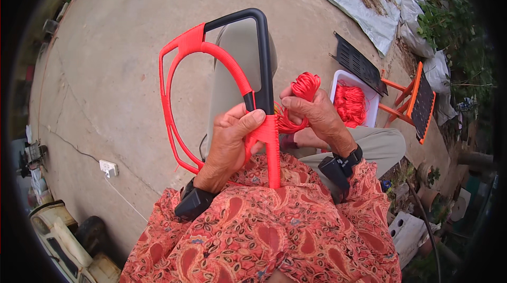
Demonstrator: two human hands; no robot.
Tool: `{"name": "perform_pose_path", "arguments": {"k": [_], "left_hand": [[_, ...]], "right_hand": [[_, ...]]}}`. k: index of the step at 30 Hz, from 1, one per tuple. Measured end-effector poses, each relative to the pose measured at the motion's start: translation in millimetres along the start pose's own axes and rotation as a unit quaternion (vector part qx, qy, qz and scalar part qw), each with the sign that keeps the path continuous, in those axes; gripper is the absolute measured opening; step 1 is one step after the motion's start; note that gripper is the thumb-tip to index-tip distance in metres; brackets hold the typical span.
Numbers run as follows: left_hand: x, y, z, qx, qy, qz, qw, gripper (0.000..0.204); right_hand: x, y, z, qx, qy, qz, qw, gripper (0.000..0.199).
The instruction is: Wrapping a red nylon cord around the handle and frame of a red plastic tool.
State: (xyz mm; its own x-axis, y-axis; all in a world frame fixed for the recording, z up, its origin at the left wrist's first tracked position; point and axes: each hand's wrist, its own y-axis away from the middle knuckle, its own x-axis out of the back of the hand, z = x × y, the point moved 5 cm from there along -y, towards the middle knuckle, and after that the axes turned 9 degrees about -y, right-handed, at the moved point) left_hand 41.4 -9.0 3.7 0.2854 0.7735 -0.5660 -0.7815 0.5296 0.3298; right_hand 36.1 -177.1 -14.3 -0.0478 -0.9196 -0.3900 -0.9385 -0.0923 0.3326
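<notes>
A black frame [264, 61] with a rounded rectangular outline and an inner ring stands over my lap. Red cord is wound tightly round its left side, most of the ring and the lower right bar; the upper right corner is bare black. My left hand [229, 138] grips the frame where the ring meets the right bar, thumb pressed on the red winding [269, 130]. Right of the bar, my right hand [314, 111] is closed round a looped bundle of red cord [305, 86], and more loops hang below its fingers beside the bar.
At the right, a white bin [374, 107] holds more red cord [349, 104]. Beside it stand a folding stool [417, 102] with orange legs and a black slotted panel [362, 61]. A power socket block [109, 168] with a cable lies on the concrete at left. Silver sheeting [364, 13] lies at the back right.
</notes>
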Motion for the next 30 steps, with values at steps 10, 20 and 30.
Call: {"name": "perform_pose_path", "arguments": {"k": [10, 20, 30], "left_hand": [[7.2, -6.5, -6.3, 0.010, 0.011, 0.022, 1.000, 0.015], [0.2, -9.1, -8.4, 0.047, 0.055, 0.028, 0.997, 0.012], [8.3, -14.9, 2.5, 0.052, 0.015, 0.000, 0.999, 0.014]], "right_hand": [[-24.6, 28.9, 7.8, -0.075, -0.133, -0.047, 0.987, 0.021], [-13.1, 33.1, -7.2, -0.005, -0.125, 0.001, 0.992, 0.019], [-19.8, 28.9, -15.7, 0.032, -0.066, -0.042, 0.996, 0.020]]}}
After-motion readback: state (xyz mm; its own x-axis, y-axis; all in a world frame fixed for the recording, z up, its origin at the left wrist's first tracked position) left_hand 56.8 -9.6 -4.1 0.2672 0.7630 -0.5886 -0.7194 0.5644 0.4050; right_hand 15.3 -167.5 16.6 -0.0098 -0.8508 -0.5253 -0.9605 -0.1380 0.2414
